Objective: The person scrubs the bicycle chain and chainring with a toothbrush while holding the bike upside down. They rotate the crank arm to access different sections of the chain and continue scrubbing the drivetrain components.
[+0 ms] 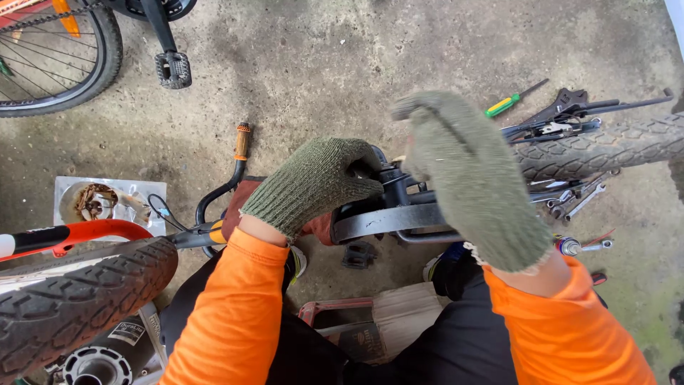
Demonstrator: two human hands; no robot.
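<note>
Left hand (317, 182) curled onto black bike frame (388, 217) at centre; right hand (470, 178) raised at 1 o'clock, loosely closed, contents hidden. Best kept: steady left grip, wrenches (581, 199) at 3 o'clock within reach.

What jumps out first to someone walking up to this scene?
Two hands in green knit gloves with bright orange sleeves fill the middle: the left hand grips a black bike part, the right hand hovers above it. A knobby tyre sits lower left, and wrenches lie scattered on the concrete at right.
</note>
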